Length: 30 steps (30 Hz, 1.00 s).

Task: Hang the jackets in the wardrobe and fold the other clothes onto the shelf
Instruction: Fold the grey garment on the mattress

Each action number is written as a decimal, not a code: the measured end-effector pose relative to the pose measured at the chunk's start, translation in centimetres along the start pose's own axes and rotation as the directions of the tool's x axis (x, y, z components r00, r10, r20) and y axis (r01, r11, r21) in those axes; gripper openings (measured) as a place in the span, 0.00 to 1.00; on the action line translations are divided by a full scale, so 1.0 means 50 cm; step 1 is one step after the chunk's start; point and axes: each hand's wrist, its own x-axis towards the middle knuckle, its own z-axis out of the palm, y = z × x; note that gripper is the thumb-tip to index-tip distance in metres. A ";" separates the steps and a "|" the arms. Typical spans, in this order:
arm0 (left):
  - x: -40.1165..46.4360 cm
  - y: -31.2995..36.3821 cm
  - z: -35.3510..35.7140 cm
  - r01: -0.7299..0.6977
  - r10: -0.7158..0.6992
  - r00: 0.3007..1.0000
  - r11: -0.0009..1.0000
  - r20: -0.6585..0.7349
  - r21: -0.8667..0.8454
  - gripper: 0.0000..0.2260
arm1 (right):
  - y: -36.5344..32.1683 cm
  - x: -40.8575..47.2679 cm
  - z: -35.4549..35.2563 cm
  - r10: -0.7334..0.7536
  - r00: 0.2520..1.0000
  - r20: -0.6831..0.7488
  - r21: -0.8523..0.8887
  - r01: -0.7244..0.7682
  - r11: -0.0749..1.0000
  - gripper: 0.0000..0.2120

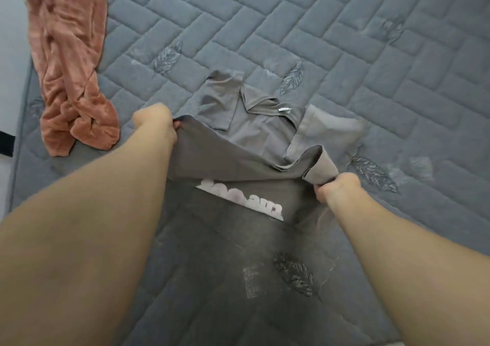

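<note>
Clothes laid out on the bed (pixel 344 41)

The T-shirt (pixel 252 131) lies mid-bed, its near hem lifted by the left hand (pixel 156 125) at its left corner and the right hand (pixel 336 186) at its right; a crumpled garment (pixel 69 62) lies well left of the T-shirt.

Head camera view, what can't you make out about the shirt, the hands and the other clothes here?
- Gray shirt: its white lettering, partly covered by the folded-over hem.
- Left hand and right hand: fingertips, tucked into the hem.
- Orange garment: its type, too crumpled, top cut off by the frame edge.
- Wardrobe and shelf: out of frame.
</note>
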 end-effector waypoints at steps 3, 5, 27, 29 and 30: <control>0.039 0.069 0.118 -0.144 0.155 0.987 0.964 0.032 -0.226 0.11 | -0.079 0.068 0.074 -0.023 0.994 0.107 0.010 0.022 1.000 0.17; 0.047 0.078 0.204 -0.239 0.238 0.968 0.971 0.075 -0.003 0.17 | -0.111 0.115 0.122 -0.042 0.995 0.092 -0.057 0.048 0.997 0.21; 0.270 -0.271 0.151 0.035 -0.075 0.997 0.402 -0.005 0.915 0.58 | 0.242 0.274 0.494 0.133 0.460 0.878 -0.221 0.635 -0.740 0.50; 0.281 -0.278 0.153 0.041 -0.060 0.998 0.412 -0.017 0.910 0.58 | 0.306 0.277 0.553 0.106 0.444 0.890 -0.217 0.616 -0.757 0.54; 0.280 -0.281 0.153 0.035 -0.041 0.999 0.420 -0.020 0.907 0.56 | 0.329 0.280 0.573 0.101 0.456 0.884 -0.224 0.604 -0.765 0.56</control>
